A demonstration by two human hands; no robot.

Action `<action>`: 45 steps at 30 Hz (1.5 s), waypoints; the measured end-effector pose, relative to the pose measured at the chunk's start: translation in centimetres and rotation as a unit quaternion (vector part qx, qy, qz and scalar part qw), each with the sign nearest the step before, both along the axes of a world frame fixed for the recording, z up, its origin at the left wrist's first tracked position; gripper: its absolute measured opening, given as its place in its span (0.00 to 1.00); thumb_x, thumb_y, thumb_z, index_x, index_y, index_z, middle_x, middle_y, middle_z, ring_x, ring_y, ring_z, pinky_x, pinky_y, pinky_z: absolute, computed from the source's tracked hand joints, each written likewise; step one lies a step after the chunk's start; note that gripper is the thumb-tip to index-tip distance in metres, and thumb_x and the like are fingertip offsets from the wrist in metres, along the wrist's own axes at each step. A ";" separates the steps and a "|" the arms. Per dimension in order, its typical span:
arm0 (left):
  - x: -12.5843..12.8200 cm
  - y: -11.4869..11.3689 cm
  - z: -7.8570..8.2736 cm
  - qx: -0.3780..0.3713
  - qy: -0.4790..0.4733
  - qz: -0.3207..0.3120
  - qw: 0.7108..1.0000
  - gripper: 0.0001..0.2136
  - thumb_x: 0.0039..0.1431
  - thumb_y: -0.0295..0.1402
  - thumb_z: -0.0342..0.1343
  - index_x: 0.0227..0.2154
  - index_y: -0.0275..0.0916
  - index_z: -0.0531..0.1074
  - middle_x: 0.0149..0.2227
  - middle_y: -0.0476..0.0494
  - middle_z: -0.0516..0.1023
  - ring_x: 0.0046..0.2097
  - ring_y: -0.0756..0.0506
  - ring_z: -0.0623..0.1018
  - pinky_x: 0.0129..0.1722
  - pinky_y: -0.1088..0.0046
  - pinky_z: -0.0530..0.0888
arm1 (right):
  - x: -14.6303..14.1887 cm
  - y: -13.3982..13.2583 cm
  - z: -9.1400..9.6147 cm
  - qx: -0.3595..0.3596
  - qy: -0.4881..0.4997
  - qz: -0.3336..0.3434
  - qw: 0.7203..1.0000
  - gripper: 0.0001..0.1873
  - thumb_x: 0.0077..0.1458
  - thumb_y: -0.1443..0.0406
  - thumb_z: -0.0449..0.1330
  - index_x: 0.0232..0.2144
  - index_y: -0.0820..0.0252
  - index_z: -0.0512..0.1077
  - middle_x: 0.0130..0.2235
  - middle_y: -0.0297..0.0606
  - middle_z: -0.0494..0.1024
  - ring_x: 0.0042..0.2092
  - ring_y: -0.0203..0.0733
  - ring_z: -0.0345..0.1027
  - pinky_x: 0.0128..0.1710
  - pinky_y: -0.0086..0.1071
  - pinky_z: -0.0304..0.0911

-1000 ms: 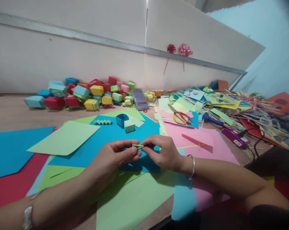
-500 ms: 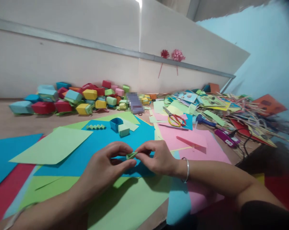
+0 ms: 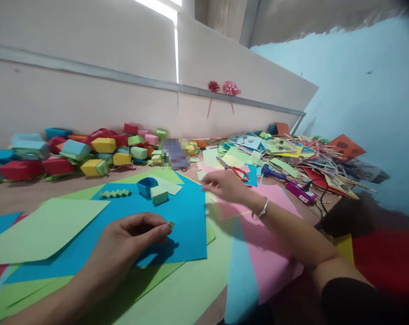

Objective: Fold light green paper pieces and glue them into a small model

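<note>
My left hand [image 3: 136, 237] is closed in a pinch on a small folded piece of green paper [image 3: 171, 224], held above the blue sheet [image 3: 187, 239]. My right hand [image 3: 226, 186] is off to the right over the papers, fingers loosely bent and apart, with nothing visible in them. Just beyond it lie scissors [image 3: 241, 173] with a red handle showing; the hand covers part of them. Past my left hand, a blue folded paper box [image 3: 146, 186] and a pale green one [image 3: 159, 195] stand beside a zigzag-folded green strip [image 3: 114, 193].
Several coloured paper boxes [image 3: 104, 145] are heaped along the wall at left. A blurred phone-like object [image 3: 176, 154] lies behind. At right are a blue glue gun [image 3: 272, 172], a purple power strip [image 3: 301, 192] and piled cards and sticks [image 3: 282, 146].
My right hand has let go of the folded green paper and moved away toward the scissors. My left hand keeps hold of the paper. The view has shifted to the right.
</note>
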State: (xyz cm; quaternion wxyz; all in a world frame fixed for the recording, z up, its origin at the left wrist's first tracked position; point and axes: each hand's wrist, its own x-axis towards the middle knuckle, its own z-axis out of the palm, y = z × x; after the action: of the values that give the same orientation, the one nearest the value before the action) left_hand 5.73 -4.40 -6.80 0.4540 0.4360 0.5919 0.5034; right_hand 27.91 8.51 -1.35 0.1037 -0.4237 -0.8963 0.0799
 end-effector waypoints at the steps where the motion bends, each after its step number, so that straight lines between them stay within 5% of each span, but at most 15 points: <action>1: 0.0 0.1 0.1 -0.026 -0.036 -0.001 0.999 0.17 0.33 0.44 0.75 0.22 0.39 0.79 0.30 0.41 0.83 0.32 0.42 0.81 0.32 0.72 0.79 | 1.0 1.7 0.5 0.025 -0.083 -0.103 0.991 0.14 0.65 0.59 0.56 0.49 0.54 0.75 0.50 0.39 0.80 0.49 0.38 0.74 0.47 0.27 0.63; 3: -0.1 0.3 0.4 -0.050 -0.084 -0.001 0.995 0.18 0.31 0.44 0.76 0.23 0.38 0.80 0.30 0.39 0.84 0.34 0.42 0.82 0.33 0.71 0.80 | 3.0 4.9 0.9 0.026 -0.134 -0.187 0.973 0.16 0.64 0.62 0.55 0.47 0.65 0.76 0.50 0.56 0.79 0.52 0.51 0.73 0.46 0.34 0.64; 5: 0.0 0.4 0.5 -0.054 -0.117 0.002 0.992 0.19 0.30 0.42 0.77 0.22 0.36 0.79 0.30 0.38 0.84 0.33 0.43 0.83 0.33 0.73 0.80 | 4.5 7.4 0.5 0.000 -0.168 -0.228 0.959 0.15 0.60 0.63 0.59 0.41 0.70 0.78 0.44 0.62 0.80 0.48 0.57 0.75 0.42 0.36 0.66; 12: 0.8 0.5 1.3 -0.071 -0.192 0.036 0.978 0.16 0.28 0.33 0.79 0.19 0.33 0.78 0.27 0.37 0.83 0.29 0.45 0.82 0.29 0.77 0.80 | 5.7 9.8 -2.2 -0.024 -0.131 -0.235 0.963 0.16 0.50 0.68 0.64 0.44 0.65 0.76 0.47 0.54 0.80 0.48 0.54 0.74 0.41 0.33 0.64; 18: 0.6 0.6 1.5 -0.070 -0.223 0.047 0.971 0.07 0.43 0.23 0.72 0.21 0.32 0.79 0.28 0.35 0.84 0.31 0.45 0.83 0.31 0.78 0.81 | 6.7 9.9 -0.4 -0.006 0.044 -0.260 0.965 0.21 0.49 0.64 0.67 0.44 0.70 0.73 0.39 0.54 0.80 0.40 0.52 0.75 0.34 0.32 0.64; 23: 0.5 0.8 1.5 -0.061 -0.242 0.066 0.966 0.07 0.50 0.19 0.67 0.21 0.32 0.78 0.27 0.37 0.83 0.31 0.45 0.84 0.31 0.78 0.81 | 7.2 8.0 2.8 -0.024 0.279 -0.172 0.944 0.27 0.57 0.54 0.60 0.55 0.62 0.64 0.29 0.35 0.76 0.28 0.36 0.69 0.29 0.28 0.65; 25: 0.5 0.9 1.5 -0.061 -0.248 0.074 0.964 0.08 0.52 0.18 0.64 0.21 0.32 0.78 0.27 0.37 0.82 0.31 0.46 0.84 0.32 0.79 0.81 | 6.5 6.3 3.3 -0.104 0.425 -0.050 0.898 0.31 0.54 0.52 0.62 0.55 0.57 0.63 0.26 0.30 0.74 0.25 0.35 0.67 0.27 0.29 0.64; 27: 0.4 1.0 1.6 -0.062 -0.252 0.087 0.962 0.10 0.54 0.17 0.62 0.21 0.32 0.77 0.26 0.39 0.82 0.30 0.47 0.83 0.31 0.79 0.81 | 5.3 4.1 3.2 -0.202 0.470 0.030 0.859 0.34 0.49 0.52 0.66 0.55 0.56 0.63 0.23 0.27 0.72 0.23 0.36 0.65 0.25 0.29 0.63; 32: 0.1 1.6 1.5 -0.047 -0.265 0.113 0.956 0.11 0.55 0.16 0.60 0.21 0.33 0.77 0.24 0.42 0.81 0.29 0.47 0.83 0.30 0.80 0.81 | 2.3 -0.6 1.6 -0.299 0.392 0.073 0.867 0.33 0.48 0.65 0.64 0.56 0.59 0.60 0.33 0.37 0.77 0.35 0.41 0.72 0.32 0.32 0.67; 38: -0.1 1.6 1.5 -0.025 -0.267 0.126 0.955 0.09 0.53 0.17 0.63 0.21 0.34 0.76 0.23 0.44 0.80 0.29 0.48 0.83 0.30 0.81 0.80 | 0.8 -2.9 0.5 -0.167 0.144 0.112 0.969 0.19 0.54 0.66 0.60 0.49 0.59 0.67 0.34 0.35 0.71 0.33 0.36 0.62 0.32 0.30 0.59; 45: -0.2 1.6 1.3 -0.011 -0.277 0.136 0.951 0.08 0.51 0.18 0.65 0.22 0.34 0.76 0.25 0.45 0.80 0.29 0.49 0.82 0.32 0.81 0.80 | 0.4 -3.7 0.6 -0.237 0.067 0.108 0.963 0.18 0.58 0.55 0.61 0.46 0.58 0.66 0.36 0.33 0.70 0.35 0.37 0.62 0.33 0.29 0.58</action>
State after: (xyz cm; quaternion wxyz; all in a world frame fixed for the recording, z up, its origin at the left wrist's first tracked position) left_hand 5.49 -2.76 -5.48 0.5316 0.1898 0.5023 0.6550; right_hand 28.32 4.85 -0.78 0.0511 -0.3308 -0.8829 0.3294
